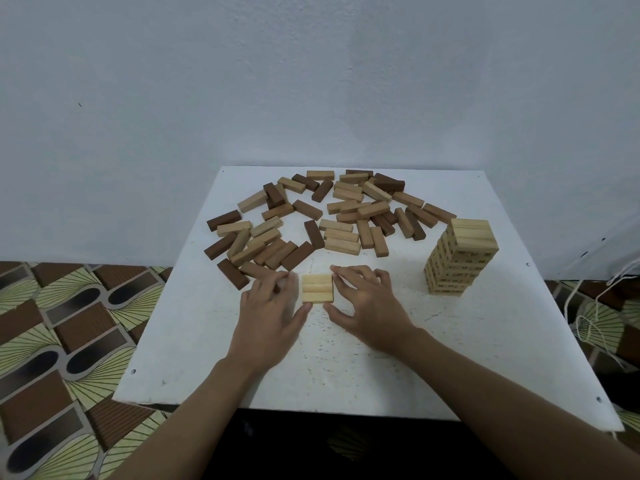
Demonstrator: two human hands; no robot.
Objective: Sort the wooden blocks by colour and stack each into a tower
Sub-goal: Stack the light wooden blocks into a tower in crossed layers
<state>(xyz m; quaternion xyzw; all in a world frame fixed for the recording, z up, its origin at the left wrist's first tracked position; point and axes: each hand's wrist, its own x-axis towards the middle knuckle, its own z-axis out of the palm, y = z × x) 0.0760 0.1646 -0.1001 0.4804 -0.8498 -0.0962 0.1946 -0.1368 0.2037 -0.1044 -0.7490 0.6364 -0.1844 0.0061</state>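
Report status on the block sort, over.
Left hand, right hand flank light three-block layer. Light tower stands right. Mixed loose blocks behind, unsorted.

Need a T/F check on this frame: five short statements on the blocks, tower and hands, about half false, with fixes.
1. A tall tower of light blocks stands on the right of the table. True.
2. The layer between the hands is dark wood. False: it is three light blocks lying side by side.
3. The loose pile is all one colour. False: light, mid-brown and dark blocks lie mixed.
4. The left hand is at the layer's left, the right hand at its right. True.
5. The tower touches the layer. False: bare table lies between them.
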